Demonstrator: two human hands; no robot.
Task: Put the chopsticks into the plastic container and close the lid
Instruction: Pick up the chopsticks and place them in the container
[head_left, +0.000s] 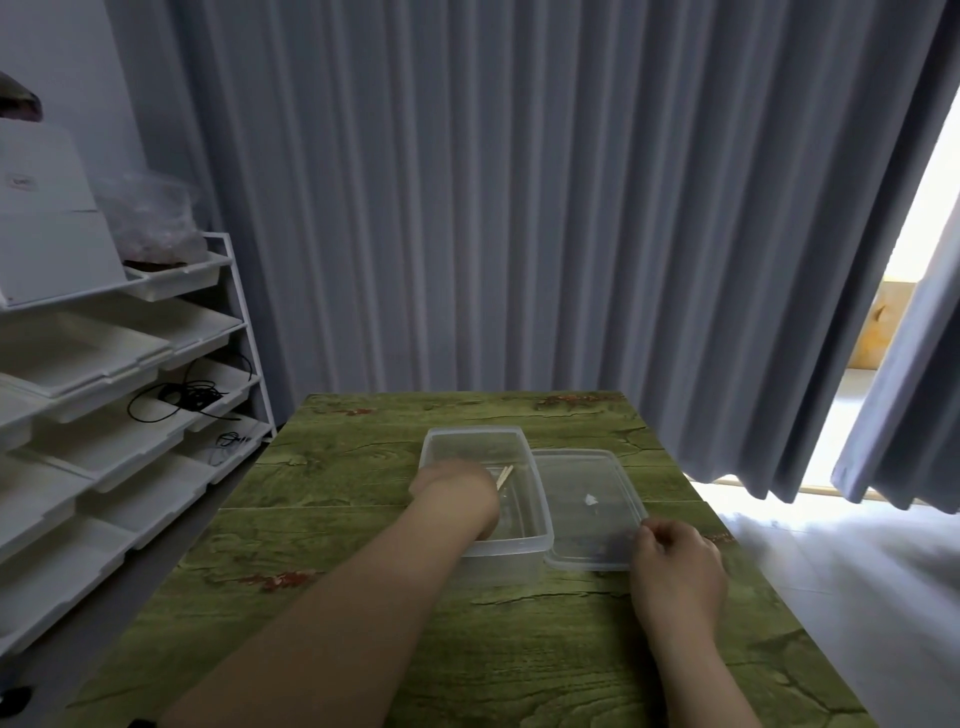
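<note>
Clear plastic container (485, 519) sits open mid-table on the green wood-grain table (363, 649), and my left hand (457, 493) is reaching down inside it with the wooden chopsticks (504, 476), whose tips poke out past my knuckles. The fingers are hidden from here, so I can't tell if they're clamped on the sticks or already letting go. So I'd say we're at the drop-in step. The lid (587, 506) lies flat just beside the container on its right, and my right hand (675, 558) rests at its near corner, fingers curled and pinching the rim. Next I need to lay the sticks flat lengthwise, pull the left hand out, then swing the lid over and press it down.
</note>
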